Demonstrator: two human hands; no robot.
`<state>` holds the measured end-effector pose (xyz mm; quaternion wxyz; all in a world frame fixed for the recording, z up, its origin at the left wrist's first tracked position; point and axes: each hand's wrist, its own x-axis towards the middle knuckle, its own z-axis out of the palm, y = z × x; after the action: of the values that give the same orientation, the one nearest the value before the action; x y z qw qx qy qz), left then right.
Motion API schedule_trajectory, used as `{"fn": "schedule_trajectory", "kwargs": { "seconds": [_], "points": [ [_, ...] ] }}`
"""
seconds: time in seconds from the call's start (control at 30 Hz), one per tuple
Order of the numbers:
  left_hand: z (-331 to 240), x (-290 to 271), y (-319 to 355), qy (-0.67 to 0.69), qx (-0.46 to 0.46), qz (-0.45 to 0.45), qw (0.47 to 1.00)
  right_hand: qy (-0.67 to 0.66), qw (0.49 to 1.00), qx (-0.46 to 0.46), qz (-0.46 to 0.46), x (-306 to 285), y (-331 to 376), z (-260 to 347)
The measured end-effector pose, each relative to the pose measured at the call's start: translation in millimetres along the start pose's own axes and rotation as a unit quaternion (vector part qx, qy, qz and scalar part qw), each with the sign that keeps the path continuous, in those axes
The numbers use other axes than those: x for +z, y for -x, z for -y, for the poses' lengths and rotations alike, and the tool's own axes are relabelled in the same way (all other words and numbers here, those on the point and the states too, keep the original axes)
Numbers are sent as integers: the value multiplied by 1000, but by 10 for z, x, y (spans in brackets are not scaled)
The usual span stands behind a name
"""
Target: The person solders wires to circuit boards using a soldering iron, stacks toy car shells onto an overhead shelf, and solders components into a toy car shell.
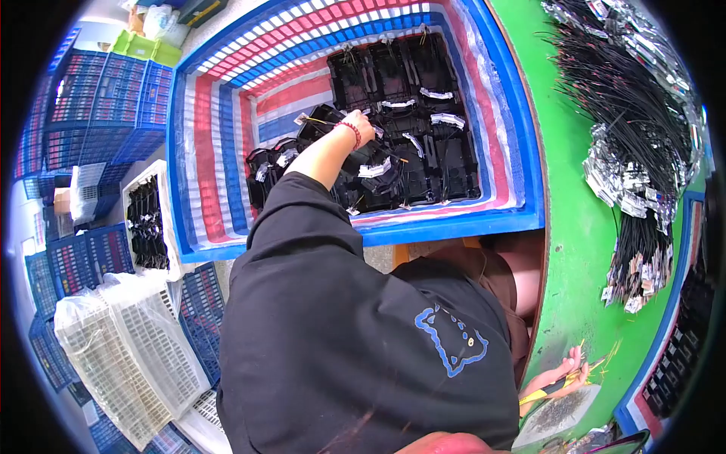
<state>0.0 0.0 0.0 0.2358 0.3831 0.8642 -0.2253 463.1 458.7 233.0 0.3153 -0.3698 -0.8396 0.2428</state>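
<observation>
My left hand (361, 127), with a red bead bracelet at the wrist, reaches into a blue crate (378, 233) lined with red, white and blue striped woven sheeting. Its fingers are curled at a black plastic part (318, 125) that has a thin yellow wire and a white tag; the exact grip is partly hidden. Rows of similar black parts (435, 155) with white labels lie around it in the crate. At the lower right, my right hand (567, 374) is closed around a yellow-and-black tool (538, 395). Thin yellow strands (605, 356) spread just beyond its fingertips.
A green table (582, 265) runs down the right side, carrying bundles of black wires (612, 91) with silvery tags. Another crate of black parts (681, 356) stands beyond. Stacked blue crates (98, 106), white crates (136, 340) under plastic and a white tray (178, 234) are at left.
</observation>
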Motion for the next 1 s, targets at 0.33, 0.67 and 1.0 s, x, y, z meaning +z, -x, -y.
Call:
{"fn": "schedule_trajectory", "kwargs": {
  "seconds": [0.33, 0.67, 1.0],
  "points": [
    [-478, 169, 958, 450, -579, -182, 655, 58, 991, -120, -10, 272, -47, -60],
    [-267, 826, 768, 748, -425, -267, 435, 109, 985, -133, 27, 309, -73, 5],
    [1839, 1322, 284, 465, -605, -377, 525, 204, 964, -163, 57, 383, -60, 227]
  ]
}}
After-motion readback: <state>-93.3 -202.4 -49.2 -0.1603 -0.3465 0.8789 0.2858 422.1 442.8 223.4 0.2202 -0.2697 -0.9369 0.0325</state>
